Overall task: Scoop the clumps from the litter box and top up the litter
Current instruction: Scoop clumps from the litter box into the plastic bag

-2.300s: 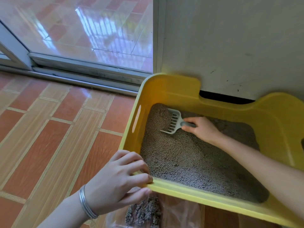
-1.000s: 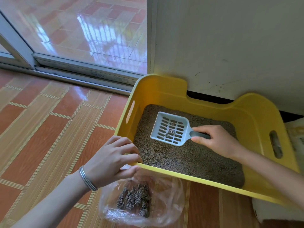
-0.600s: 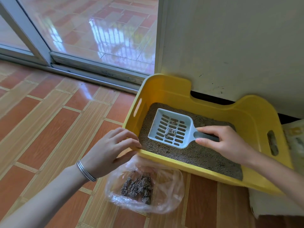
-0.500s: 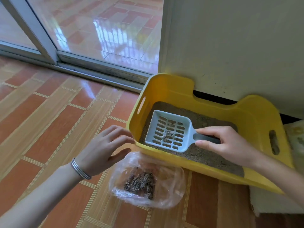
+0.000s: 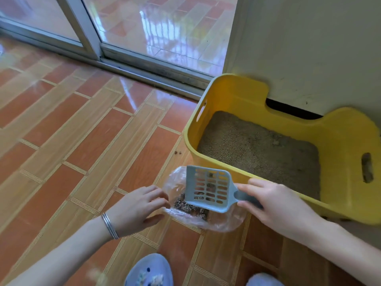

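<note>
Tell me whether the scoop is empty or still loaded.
Still loaded: a few dark clumps lie on the slotted scoop, held over the plastic bag by the right hand.

Both bare forearms reach forward from the bottom corners of the view. The left hand, 2 thin bangles at its wrist, hovers palm down with fingers loosely curled and thumb spread, its grip unclosed at the bag's edge. The right hand, knuckles up, closes thumb and fingers around the scoop's handle. 2 slippered feet show below.
</note>
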The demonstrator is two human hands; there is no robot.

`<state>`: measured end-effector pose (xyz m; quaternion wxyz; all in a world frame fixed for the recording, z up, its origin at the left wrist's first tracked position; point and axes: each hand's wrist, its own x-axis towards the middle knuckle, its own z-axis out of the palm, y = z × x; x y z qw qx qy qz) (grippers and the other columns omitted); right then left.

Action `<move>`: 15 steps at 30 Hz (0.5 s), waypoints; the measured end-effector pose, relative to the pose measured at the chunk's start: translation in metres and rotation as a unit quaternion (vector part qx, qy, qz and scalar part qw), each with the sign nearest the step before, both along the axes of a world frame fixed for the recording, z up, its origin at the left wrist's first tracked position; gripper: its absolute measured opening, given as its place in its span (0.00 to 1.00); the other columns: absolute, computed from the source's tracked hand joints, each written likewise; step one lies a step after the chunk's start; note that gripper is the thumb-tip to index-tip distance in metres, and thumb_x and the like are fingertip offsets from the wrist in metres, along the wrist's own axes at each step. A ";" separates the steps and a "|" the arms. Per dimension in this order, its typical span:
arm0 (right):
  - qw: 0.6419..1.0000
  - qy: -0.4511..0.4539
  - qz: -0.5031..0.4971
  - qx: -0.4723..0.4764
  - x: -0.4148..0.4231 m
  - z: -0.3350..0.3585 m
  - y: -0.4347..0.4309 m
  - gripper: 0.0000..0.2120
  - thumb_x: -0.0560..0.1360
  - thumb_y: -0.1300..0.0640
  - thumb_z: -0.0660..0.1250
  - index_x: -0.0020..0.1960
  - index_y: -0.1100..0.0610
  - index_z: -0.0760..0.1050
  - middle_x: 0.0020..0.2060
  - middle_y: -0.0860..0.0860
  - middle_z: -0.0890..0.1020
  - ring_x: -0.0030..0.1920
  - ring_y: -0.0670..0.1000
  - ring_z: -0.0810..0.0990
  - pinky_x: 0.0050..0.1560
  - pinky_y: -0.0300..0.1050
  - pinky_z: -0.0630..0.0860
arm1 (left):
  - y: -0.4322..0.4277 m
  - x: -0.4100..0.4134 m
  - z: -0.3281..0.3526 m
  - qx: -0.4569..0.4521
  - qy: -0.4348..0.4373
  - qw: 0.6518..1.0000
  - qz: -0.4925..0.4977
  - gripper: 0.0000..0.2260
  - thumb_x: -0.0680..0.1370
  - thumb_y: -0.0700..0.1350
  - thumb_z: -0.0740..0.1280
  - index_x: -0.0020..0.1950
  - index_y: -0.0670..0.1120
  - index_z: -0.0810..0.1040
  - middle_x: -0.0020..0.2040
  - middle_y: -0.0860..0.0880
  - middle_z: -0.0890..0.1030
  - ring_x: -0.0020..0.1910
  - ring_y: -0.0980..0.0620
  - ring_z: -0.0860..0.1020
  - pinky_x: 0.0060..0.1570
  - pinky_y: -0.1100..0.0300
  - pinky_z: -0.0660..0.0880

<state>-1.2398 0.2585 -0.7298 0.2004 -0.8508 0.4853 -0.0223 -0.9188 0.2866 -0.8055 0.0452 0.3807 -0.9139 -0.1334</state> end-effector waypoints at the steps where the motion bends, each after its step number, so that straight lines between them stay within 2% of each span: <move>1: 0.999 0.030 0.008 -0.019 0.005 -0.005 0.002 0.19 0.75 0.49 0.64 0.65 0.49 0.72 0.44 0.44 0.76 0.42 0.47 0.79 0.39 0.42 0.75 | 0.000 -0.002 -0.002 0.003 -0.002 1.000 -0.005 0.07 0.74 0.50 0.68 0.49 0.49 0.79 0.49 0.52 0.79 0.46 0.52 0.78 0.43 0.59 0.77; 3: 0.996 0.074 0.014 -0.037 0.015 -0.014 0.005 0.19 0.77 0.53 0.63 0.67 0.53 0.70 0.48 0.49 0.75 0.44 0.52 0.79 0.39 0.46 0.76 | 0.000 -0.005 -0.006 0.011 -0.010 1.000 -0.014 0.08 0.72 0.49 0.71 0.49 0.49 0.79 0.49 0.52 0.80 0.46 0.52 0.79 0.43 0.59 0.78; 6: 0.986 0.161 0.030 -0.029 0.022 -0.031 0.005 0.26 0.78 0.60 0.57 0.74 0.55 0.54 0.57 0.53 0.69 0.53 0.55 0.75 0.46 0.49 0.75 | -0.002 -0.010 -0.010 0.015 -0.029 0.999 -0.031 0.10 0.71 0.50 0.72 0.50 0.49 0.79 0.49 0.51 0.80 0.46 0.51 0.79 0.42 0.60 0.78; 7: 0.982 0.182 0.032 -0.034 0.023 -0.034 0.005 0.28 0.77 0.63 0.57 0.75 0.55 0.51 0.58 0.54 0.69 0.54 0.56 0.75 0.46 0.49 0.76 | -0.002 -0.012 -0.012 0.018 -0.036 0.999 -0.035 0.10 0.72 0.50 0.72 0.51 0.49 0.79 0.49 0.51 0.80 0.47 0.51 0.79 0.42 0.59 0.78; 8: 0.980 0.185 0.036 -0.055 0.024 -0.035 0.005 0.31 0.75 0.65 0.61 0.74 0.57 0.54 0.57 0.56 0.71 0.50 0.57 0.77 0.43 0.49 0.77 | -0.002 -0.013 -0.014 0.019 -0.043 0.998 -0.039 0.10 0.72 0.50 0.71 0.51 0.49 0.79 0.49 0.50 0.79 0.47 0.51 0.78 0.42 0.59 0.78; 9: 0.980 0.182 0.040 -0.069 0.024 -0.035 0.006 0.33 0.69 0.67 0.68 0.72 0.60 0.61 0.53 0.57 0.75 0.44 0.57 0.79 0.35 0.48 0.78 | -0.003 -0.015 -0.015 0.018 -0.049 0.998 -0.042 0.10 0.72 0.50 0.71 0.51 0.49 0.79 0.49 0.50 0.79 0.47 0.50 0.78 0.42 0.58 0.78; 11: 0.978 0.175 0.043 -0.110 0.022 -0.036 0.008 0.35 0.52 0.68 0.79 0.59 0.62 0.77 0.41 0.57 0.81 0.28 0.55 0.79 0.19 0.44 0.73 | -0.003 -0.017 -0.017 0.020 -0.059 0.997 -0.048 0.11 0.72 0.51 0.70 0.51 0.49 0.79 0.48 0.50 0.79 0.47 0.50 0.78 0.43 0.58 0.77; 12: 0.976 0.170 0.044 -0.126 0.021 -0.037 0.009 0.36 0.47 0.68 0.80 0.55 0.62 0.80 0.38 0.57 0.81 0.26 0.55 0.78 0.16 0.43 0.71 | -0.003 -0.017 -0.017 0.019 -0.062 0.997 -0.050 0.11 0.72 0.51 0.71 0.51 0.49 0.79 0.48 0.51 0.79 0.47 0.51 0.78 0.43 0.59 0.77; 15: 0.974 0.169 0.047 -0.146 0.017 -0.041 0.010 0.37 0.44 0.69 0.80 0.53 0.62 0.81 0.38 0.56 0.82 0.28 0.55 0.79 0.15 0.42 0.70 | -0.003 -0.019 -0.016 0.012 -0.054 0.997 -0.057 0.11 0.70 0.51 0.73 0.49 0.50 0.79 0.46 0.52 0.79 0.44 0.52 0.78 0.40 0.61 0.77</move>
